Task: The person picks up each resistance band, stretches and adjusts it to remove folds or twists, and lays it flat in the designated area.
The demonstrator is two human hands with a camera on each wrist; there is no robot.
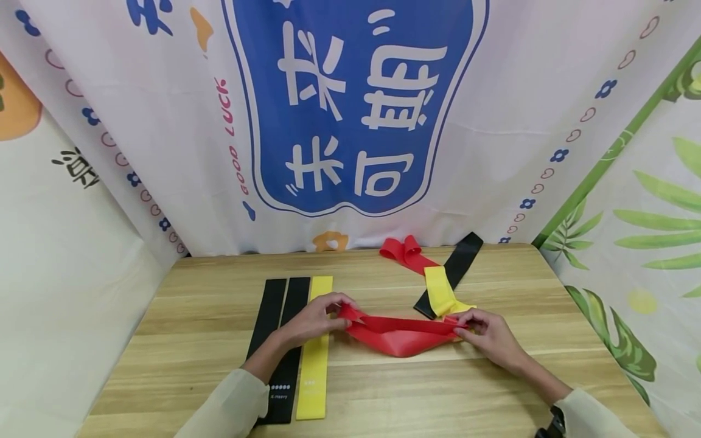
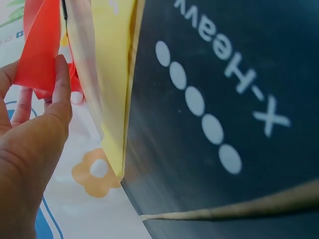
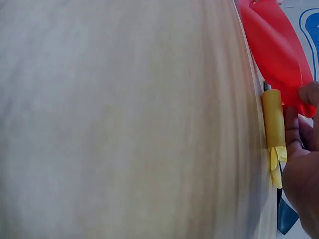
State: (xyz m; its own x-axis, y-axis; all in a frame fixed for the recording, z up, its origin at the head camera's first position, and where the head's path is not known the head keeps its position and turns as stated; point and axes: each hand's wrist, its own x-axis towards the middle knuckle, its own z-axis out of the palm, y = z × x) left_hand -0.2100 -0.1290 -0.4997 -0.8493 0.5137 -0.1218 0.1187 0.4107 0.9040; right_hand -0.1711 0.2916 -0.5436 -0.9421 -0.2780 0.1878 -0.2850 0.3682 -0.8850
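A red resistance band (image 1: 397,344) stretches between my two hands in the head view, its lower layer sagging into a loop. My left hand (image 1: 314,319) pinches its left end with thumb and fingers, over the flat yellow band (image 1: 312,380). At the other end, my right hand (image 1: 490,334) pinches the red band near a crumpled yellow band (image 1: 438,289). In the left wrist view, the red band (image 2: 40,50) passes between the thumb and fingers. The right wrist view shows the red band (image 3: 274,45) rising twisted from the right fingers.
Two flat black bands (image 1: 289,365) lie beside the flat yellow one at the left of the wooden table (image 1: 416,395). A second red band (image 1: 411,258) and a black band (image 1: 464,258) lie loosely at the back right. Behind the table hangs a printed cloth (image 1: 493,152).
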